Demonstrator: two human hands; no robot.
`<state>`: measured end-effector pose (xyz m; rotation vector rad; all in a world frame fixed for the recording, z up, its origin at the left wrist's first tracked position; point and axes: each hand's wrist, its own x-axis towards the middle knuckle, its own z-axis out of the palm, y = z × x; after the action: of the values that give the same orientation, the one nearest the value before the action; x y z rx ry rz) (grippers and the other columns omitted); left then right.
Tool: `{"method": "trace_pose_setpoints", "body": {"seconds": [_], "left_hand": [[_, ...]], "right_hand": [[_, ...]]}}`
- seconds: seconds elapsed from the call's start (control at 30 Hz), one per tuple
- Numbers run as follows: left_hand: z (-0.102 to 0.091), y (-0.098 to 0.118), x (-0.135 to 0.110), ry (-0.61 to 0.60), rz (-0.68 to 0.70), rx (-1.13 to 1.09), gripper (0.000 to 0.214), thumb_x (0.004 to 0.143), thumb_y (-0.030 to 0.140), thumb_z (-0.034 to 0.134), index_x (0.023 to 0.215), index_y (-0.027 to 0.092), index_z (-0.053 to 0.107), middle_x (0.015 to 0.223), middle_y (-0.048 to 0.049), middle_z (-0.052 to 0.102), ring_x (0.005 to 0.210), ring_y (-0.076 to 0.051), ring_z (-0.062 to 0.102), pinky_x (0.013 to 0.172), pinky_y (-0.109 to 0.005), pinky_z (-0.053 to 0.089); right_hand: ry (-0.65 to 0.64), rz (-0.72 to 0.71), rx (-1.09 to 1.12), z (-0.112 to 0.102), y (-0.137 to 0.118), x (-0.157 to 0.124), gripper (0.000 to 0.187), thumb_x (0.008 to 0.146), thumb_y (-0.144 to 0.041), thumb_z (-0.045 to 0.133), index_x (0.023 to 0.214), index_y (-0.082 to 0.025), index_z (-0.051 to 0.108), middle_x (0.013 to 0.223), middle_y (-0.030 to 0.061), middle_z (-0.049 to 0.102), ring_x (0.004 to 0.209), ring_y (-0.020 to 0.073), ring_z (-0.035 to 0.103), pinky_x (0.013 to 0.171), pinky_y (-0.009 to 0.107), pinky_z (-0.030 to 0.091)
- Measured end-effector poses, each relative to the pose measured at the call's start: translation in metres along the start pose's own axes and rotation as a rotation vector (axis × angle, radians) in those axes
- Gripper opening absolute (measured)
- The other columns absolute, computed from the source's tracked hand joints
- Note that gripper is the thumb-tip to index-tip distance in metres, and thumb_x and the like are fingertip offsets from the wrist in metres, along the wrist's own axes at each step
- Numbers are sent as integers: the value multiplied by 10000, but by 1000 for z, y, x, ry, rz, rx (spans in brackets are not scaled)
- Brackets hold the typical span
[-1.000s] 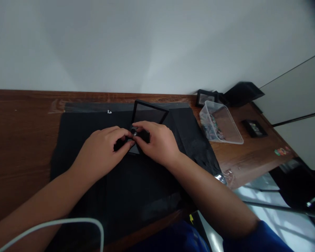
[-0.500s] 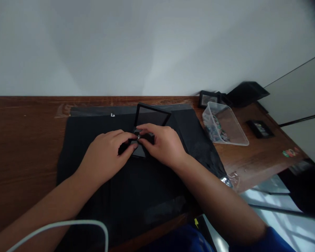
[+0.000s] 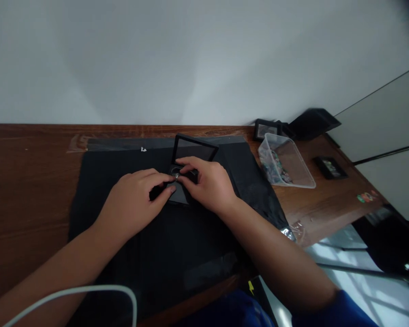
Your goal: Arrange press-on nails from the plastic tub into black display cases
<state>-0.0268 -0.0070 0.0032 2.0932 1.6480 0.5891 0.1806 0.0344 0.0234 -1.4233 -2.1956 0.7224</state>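
A small black display case with a clear lid standing open sits on a black cloth in the middle of the wooden table. My left hand and my right hand meet over the case's lower half. The fingertips of both hands pinch a tiny shiny object there. Both hands' fingers are curled. Most of the case's base is hidden under my fingers.
A clear plastic tub with several small coloured pieces stands at the right. Behind it are more black cases and a flat one. A white cable loops at the lower left. The table's right edge drops off.
My hands stay pinched together over the case's base with only slight finger shifts. The view has drifted a little.
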Motion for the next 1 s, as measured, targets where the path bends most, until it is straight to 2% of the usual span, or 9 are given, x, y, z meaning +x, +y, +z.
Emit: {"method": "trace_pose_setpoints", "body": {"seconds": [0.2, 0.43, 0.63, 0.7, 0.87, 1.0], "left_hand": [[1, 0, 0, -12, 6, 12, 396, 1028, 475, 548, 1189, 291, 859, 1063, -60, 817, 836, -251, 707, 748, -401, 486], [1, -1, 0, -16, 7, 5, 381, 1027, 477, 561, 1189, 290, 850, 1030, -59, 815, 853, -261, 705, 752, -402, 481], [1, -2, 2, -24, -33, -61, 355, 982, 496, 594, 1123, 312, 863, 1009, -45, 803, 845, -256, 691, 756, -399, 473], [0, -1, 2, -20, -48, -77, 340, 960, 499, 610, 1084, 309, 863, 967, -41, 786, 823, -250, 682, 759, -397, 474], [1, -1, 2, 37, -50, -75, 336, 933, 513, 630, 1054, 270, 827, 866, -42, 723, 776, -250, 646, 746, -391, 480], [3, -1, 1, 43, -68, -69, 374, 930, 525, 635, 1125, 260, 811, 886, -47, 723, 803, -266, 657, 748, -402, 480]], "right_hand": [[-60, -31, 25, -1, 0, -2, 460, 914, -204, 787, 1364, -296, 761, 1126, -21, 876, 829, 160, 780, 666, 266, 481], [-68, -45, 37, -3, 7, 5, 337, 910, -236, 834, 1242, -296, 819, 1066, -26, 884, 875, 170, 792, 705, 272, 488], [-45, -35, 76, 1, 11, 8, 332, 903, -250, 859, 1231, -284, 822, 1047, -22, 883, 806, 152, 763, 679, 258, 476], [-40, -27, 75, 2, 10, 7, 372, 904, -251, 861, 1272, -277, 810, 1053, -18, 882, 780, 147, 749, 670, 258, 472], [-25, -10, 76, 1, 7, 7, 643, 886, -221, 873, 1497, -278, 679, 1075, -11, 878, 754, 146, 730, 678, 260, 489], [-27, -5, 60, 1, 6, 6, 610, 887, -235, 874, 1468, -292, 695, 1085, -8, 872, 786, 151, 740, 685, 258, 489]]}}
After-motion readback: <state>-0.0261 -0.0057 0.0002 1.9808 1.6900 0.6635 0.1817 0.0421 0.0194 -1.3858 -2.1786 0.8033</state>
